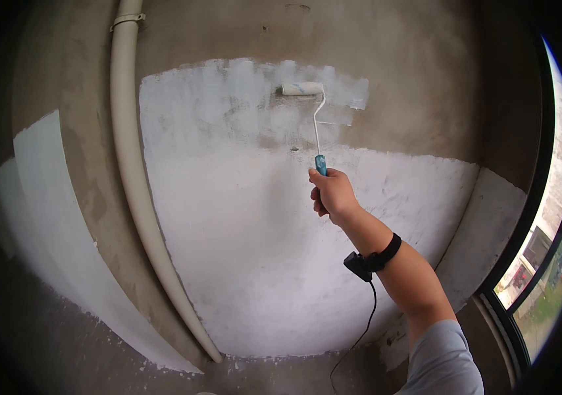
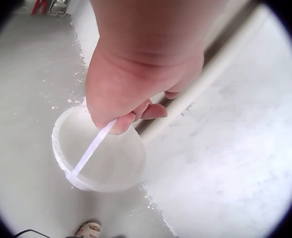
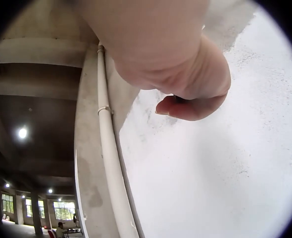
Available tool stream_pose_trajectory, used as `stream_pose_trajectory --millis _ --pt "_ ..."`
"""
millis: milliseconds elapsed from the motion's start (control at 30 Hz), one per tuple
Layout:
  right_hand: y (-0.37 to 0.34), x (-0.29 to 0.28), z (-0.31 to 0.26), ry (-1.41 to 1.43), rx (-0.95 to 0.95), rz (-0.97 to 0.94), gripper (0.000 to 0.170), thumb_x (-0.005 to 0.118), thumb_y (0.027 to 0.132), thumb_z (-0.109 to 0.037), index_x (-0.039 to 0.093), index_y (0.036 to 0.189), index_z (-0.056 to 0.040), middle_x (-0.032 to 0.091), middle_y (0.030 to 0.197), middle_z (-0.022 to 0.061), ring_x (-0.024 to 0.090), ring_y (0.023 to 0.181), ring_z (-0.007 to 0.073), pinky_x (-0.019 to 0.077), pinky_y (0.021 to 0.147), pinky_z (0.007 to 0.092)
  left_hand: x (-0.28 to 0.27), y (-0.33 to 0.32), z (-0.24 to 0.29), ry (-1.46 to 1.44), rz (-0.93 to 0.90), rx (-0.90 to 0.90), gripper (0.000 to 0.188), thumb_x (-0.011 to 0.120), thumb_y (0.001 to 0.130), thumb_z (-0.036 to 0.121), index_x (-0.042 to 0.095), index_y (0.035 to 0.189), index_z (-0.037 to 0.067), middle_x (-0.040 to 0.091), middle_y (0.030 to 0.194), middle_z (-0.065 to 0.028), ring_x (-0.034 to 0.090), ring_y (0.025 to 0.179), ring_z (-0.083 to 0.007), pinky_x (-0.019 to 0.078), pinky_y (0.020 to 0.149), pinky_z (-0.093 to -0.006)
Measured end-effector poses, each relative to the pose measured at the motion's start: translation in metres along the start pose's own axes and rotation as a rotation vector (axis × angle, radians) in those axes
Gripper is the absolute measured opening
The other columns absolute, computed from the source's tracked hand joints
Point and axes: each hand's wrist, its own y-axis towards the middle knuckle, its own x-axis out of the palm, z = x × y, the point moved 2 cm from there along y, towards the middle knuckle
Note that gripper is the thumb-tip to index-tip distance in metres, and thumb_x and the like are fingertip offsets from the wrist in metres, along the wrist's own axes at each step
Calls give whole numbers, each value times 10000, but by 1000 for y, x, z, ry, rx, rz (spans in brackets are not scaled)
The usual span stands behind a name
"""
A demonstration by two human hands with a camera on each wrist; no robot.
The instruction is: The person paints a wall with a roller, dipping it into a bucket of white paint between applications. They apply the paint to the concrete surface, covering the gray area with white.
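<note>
Grey sleeve (image 1: pixel 442 362) and bare right forearm (image 1: pixel 370 230) nearest, raised toward the wall. Black wristband (image 1: pixel 393 247) behind the hand, small black device (image 1: pixel 358 265) attached, thin cable (image 1: pixel 368 322) trailing down.

Right hand (image 1: pixel 335 194): fingers curled round the blue handle (image 1: pixel 321 166) of a paint roller (image 1: pixel 302 89), gripping it. White bent frame runs upward; cover lies nearly level across the upper, streaky part of the white paint (image 1: pixel 222 217). Whether it presses the wall or sits just off it, cannot tell. Above the paint, bare grey-brown plaster (image 1: pixel 419 79); paint's top edge uneven, with strokes reaching right of the roller.

Left hand (image 2: pixel 131 84): fingers curled at the white strap (image 2: pixel 90 152) of a round white bucket (image 2: pixel 57 144), holding it. Bucket is over the grey floor (image 2: pixel 22 114); contact between them not determinable. White splashes on the floor near the wall's foot. One sandal (image 2: pixel 90 229) shows beyond the bucket.

Left of the painted patch, cream pipe (image 1: pixel 123 99) clamped to the wall. Right, dark-framed window (image 1: pixel 537 263). Far off, another person (image 3: pixel 60 230) and lit ceiling lamps (image 3: pixel 22 133).
</note>
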Motion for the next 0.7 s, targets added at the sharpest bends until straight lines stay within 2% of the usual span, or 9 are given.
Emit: stream_pose_trajectory --millis 133,200,267,300,333,400,533,600,700 --pt "-8 9 34 18 55 -38 377 595 1026 -355 555 917 3 600 710 92 579 476 174 441 402 316 23 -5 44 153 -34 -8 645 587 962 613 708 1062 -13 651 732 -116 494 457 -235 417 443 -393" --pt "-13 9 62 14 113 -74 380 592 1029 -359 543 913 -1 600 710 89 587 484 172 449 408 314 30 -28 83 78 -119 -86 563 801 845 545 645 1055 46 637 878 -101 535 597 -195 438 543 -343" --pt "-18 7 95 -9 125 -88 384 586 1034 -371 538 922 -7 601 712 87 586 483 169 457 413 310 44 -112 167 40 -131 -75 339 643 932 427 609 980 93 562 742 -50 413 463 -134 357 412 -332" --pt "-20 4 109 -29 134 -95 382 586 1038 -374 533 924 -13 600 707 81 588 485 165 457 414 305 48 -105 173 20 -141 -43 393 687 917 437 623 1005 59 582 785 -64 435 475 -132 374 414 -313" --pt "-24 2 121 -22 126 -93 377 592 1040 -367 532 916 -16 595 694 74 588 486 158 457 414 297 53 -114 190 -23 -108 44 445 703 900 459 657 873 18 586 735 -58 489 495 -145 374 426 -318" --pt "-29 -3 138 11 85 -80 334 615 1040 -339 540 913 -40 564 647 60 548 458 154 413 394 289 60 -146 243 -121 -153 77 363 714 896 396 618 841 50 553 730 -32 453 514 -106 368 438 -286" --pt "-23 -18 145 -37 -54 -39 359 619 1043 -350 529 833 -73 537 600 26 511 442 111 373 403 254 60 -215 339 -131 -273 256 323 699 914 358 583 871 60 535 775 -4 437 569 -78 368 489 -253" --pt "-11 -20 135 -64 -109 2 363 635 1035 -365 550 835 -73 519 576 16 487 430 104 361 408 254 61 -247 378 -113 -272 271 345 693 916 358 601 963 29 556 786 -9 467 599 -78 391 523 -252" --pt "8 -17 87 79 -130 -58 341 670 1009 -357 591 897 -45 525 589 21 470 428 113 346 414 258 75 -284 435 -2 -298 461 439 698 913 346 606 1116 -32 580 812 -17 504 634 -74 426 574 -251"
